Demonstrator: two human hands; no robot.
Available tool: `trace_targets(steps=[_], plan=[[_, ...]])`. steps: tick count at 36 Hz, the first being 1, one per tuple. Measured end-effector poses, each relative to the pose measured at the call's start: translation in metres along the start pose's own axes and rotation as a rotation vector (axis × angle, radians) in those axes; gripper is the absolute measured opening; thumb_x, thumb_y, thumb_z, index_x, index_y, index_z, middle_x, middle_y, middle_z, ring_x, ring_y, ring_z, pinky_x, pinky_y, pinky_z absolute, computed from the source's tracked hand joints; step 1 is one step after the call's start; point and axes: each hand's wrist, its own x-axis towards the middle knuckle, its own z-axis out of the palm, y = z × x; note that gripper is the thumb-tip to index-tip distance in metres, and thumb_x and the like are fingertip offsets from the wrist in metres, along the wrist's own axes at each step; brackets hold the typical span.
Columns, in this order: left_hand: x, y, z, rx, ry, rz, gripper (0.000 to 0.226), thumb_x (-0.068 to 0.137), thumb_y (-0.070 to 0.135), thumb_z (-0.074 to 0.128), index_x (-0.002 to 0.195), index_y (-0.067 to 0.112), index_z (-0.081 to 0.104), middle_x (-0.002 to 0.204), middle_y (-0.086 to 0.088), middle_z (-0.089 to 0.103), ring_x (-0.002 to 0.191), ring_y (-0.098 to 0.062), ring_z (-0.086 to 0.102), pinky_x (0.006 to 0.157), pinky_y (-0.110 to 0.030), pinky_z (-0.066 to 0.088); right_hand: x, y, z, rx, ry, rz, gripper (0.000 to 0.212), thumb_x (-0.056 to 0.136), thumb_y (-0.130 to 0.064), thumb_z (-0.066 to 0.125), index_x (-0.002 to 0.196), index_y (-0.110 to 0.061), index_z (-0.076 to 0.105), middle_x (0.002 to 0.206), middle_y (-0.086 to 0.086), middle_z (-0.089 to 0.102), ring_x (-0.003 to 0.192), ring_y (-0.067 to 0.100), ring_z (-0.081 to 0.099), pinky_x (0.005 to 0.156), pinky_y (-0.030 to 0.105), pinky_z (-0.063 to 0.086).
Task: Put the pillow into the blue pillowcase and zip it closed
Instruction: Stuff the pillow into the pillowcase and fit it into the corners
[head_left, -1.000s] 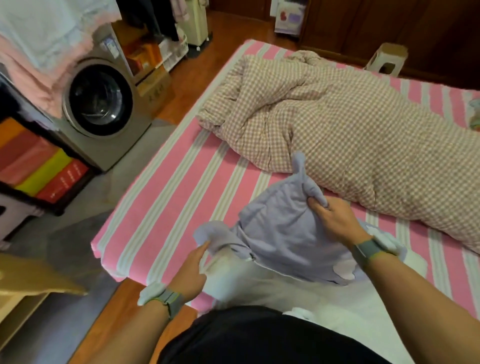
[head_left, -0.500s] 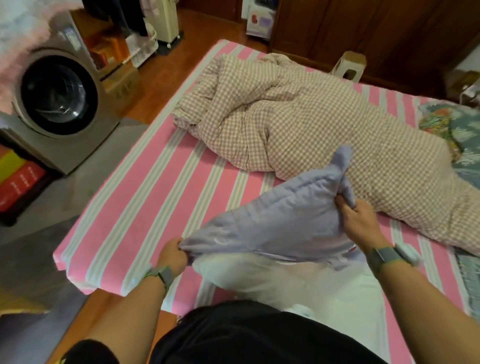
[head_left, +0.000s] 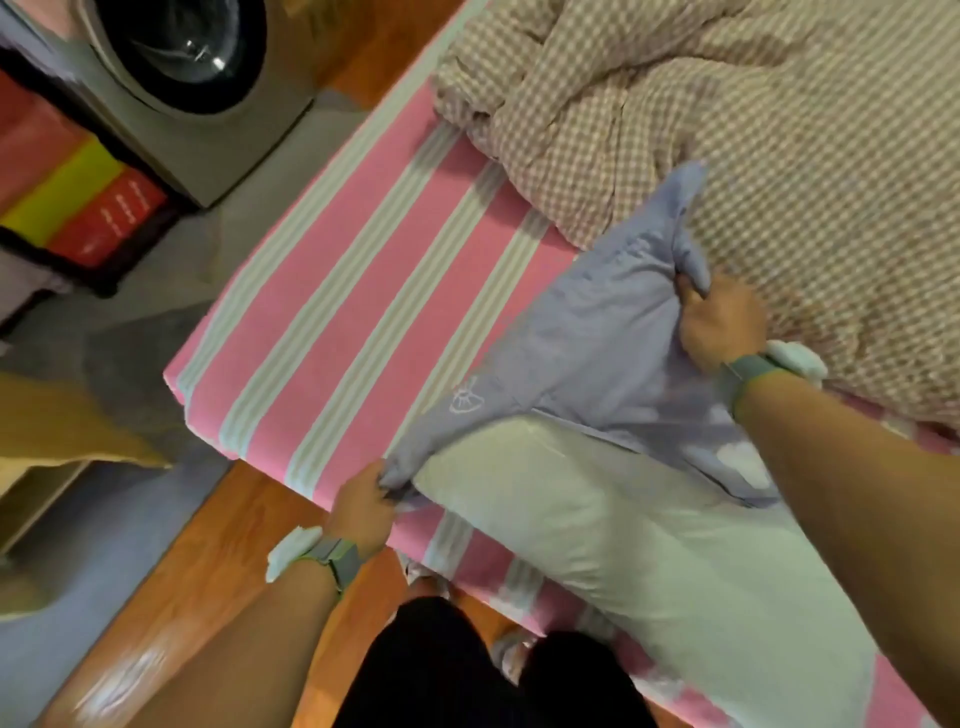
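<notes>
Early going: left hand and right hand each pinch bunched blue pillowcase, draped over the white pillow on the striped bed (mostly uncovered, zipping untouched).

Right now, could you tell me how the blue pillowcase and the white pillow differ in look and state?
The blue pillowcase is thin, limp and creased; the white pillow is plump and smooth. The pillowcase is stretched between the left hand and right hand, which grip its corners; neither hand grips the pillow. The pillowcase covers only the pillow's far end. Both lie on the striped bed.
</notes>
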Motion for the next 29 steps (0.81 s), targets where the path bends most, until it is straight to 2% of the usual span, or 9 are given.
trace_targets(steps=[2, 6, 11, 14, 16, 19, 22, 26, 29], plan=[[0.025, -0.009, 0.006, 0.039, 0.008, -0.01, 0.014, 0.096, 0.009, 0.052, 0.106, 0.017, 0.058, 0.098, -0.008, 0.067, 0.088, -0.032, 0.064, 0.076, -0.044, 0.052, 0.026, -0.014, 0.049, -0.102, 0.002, -0.001, 0.05, 0.098, -0.05, 0.041, 0.106, -0.008, 0.068, 0.112, 0.025, 0.065, 0.102, 0.046, 0.059, 0.085, 0.049, 0.048], [0.086, -0.059, 0.029, 0.158, -0.033, -0.039, 0.016, 0.093, 0.008, 0.055, 0.107, 0.016, 0.057, 0.093, -0.001, 0.062, 0.08, -0.02, 0.055, 0.07, -0.031, 0.04, 0.075, -0.003, 0.202, -0.267, -0.201, -0.036, 0.062, 0.094, -0.058, 0.029, 0.116, -0.009, 0.061, 0.123, 0.025, 0.059, 0.112, 0.046, 0.056, 0.095, 0.051, 0.047], [0.11, -0.078, 0.033, 0.156, -0.177, -0.047, 0.02, 0.093, 0.006, 0.057, 0.112, 0.007, 0.062, 0.103, -0.008, 0.063, 0.095, -0.026, 0.06, 0.073, -0.026, 0.039, 0.084, 0.007, 0.223, -0.378, -0.119, -0.143, 0.047, 0.104, -0.031, 0.033, 0.131, 0.004, 0.047, 0.134, 0.035, 0.045, 0.125, 0.052, 0.043, 0.106, 0.057, 0.034], [0.115, -0.06, 0.02, 0.145, -0.303, -0.022, 0.011, 0.091, 0.012, 0.063, 0.1, 0.017, 0.061, 0.093, -0.004, 0.066, 0.086, -0.023, 0.063, 0.073, -0.032, 0.05, 0.083, 0.007, 0.194, -0.188, 0.02, -0.04, 0.057, 0.094, -0.048, 0.034, 0.132, -0.01, 0.049, 0.133, 0.024, 0.051, 0.124, 0.043, 0.046, 0.104, 0.051, 0.037], [0.114, -0.05, 0.011, -0.005, -0.441, -0.056, 0.018, 0.086, 0.016, 0.07, 0.102, 0.018, 0.062, 0.089, 0.002, 0.065, 0.081, -0.015, 0.062, 0.072, -0.024, 0.05, 0.06, 0.009, 0.185, -0.098, 0.018, -0.107, 0.056, 0.092, -0.047, 0.036, 0.135, -0.014, 0.049, 0.136, 0.02, 0.049, 0.126, 0.039, 0.044, 0.105, 0.045, 0.033], [0.124, -0.024, -0.006, -0.428, -0.353, -0.282, 0.046, 0.068, 0.037, 0.073, 0.099, 0.005, 0.063, 0.095, -0.012, 0.062, 0.092, -0.027, 0.058, 0.08, -0.038, 0.045, -0.005, 0.01, 0.176, 0.0, -0.096, -0.35, 0.054, 0.092, -0.045, 0.042, 0.132, -0.011, 0.054, 0.133, 0.019, 0.051, 0.123, 0.039, 0.046, 0.106, 0.047, 0.034], [0.145, 0.01, -0.009, -0.714, -0.277, -0.418, 0.04, 0.086, 0.042, 0.063, 0.096, 0.004, 0.071, 0.1, -0.017, 0.07, 0.092, -0.033, 0.064, 0.084, -0.041, 0.049, -0.069, 0.025, 0.183, 0.023, -0.242, -0.49, 0.059, 0.088, -0.05, 0.051, 0.133, -0.013, 0.055, 0.142, 0.018, 0.044, 0.131, 0.039, 0.041, 0.11, 0.049, 0.034], [0.163, 0.058, 0.001, -0.125, -0.301, -0.08, 0.04, 0.093, 0.058, 0.053, 0.087, 0.022, 0.068, 0.082, -0.008, 0.072, 0.075, -0.027, 0.066, 0.07, -0.037, 0.051, -0.108, 0.045, 0.196, -0.011, -0.241, -0.507, 0.074, 0.082, -0.05, 0.066, 0.145, -0.017, 0.044, 0.156, 0.008, 0.029, 0.143, 0.03, 0.025, 0.117, 0.045, 0.023], [0.167, 0.066, 0.008, 0.063, -0.185, 0.143, 0.041, 0.095, 0.05, 0.055, 0.082, 0.011, 0.063, 0.071, -0.011, 0.066, 0.061, -0.02, 0.055, 0.061, -0.031, 0.045, -0.103, 0.049, 0.201, 0.021, -0.065, -0.394, 0.068, 0.08, -0.041, 0.074, 0.138, -0.013, 0.051, 0.142, 0.012, 0.043, 0.128, 0.032, 0.038, 0.11, 0.043, 0.033]])
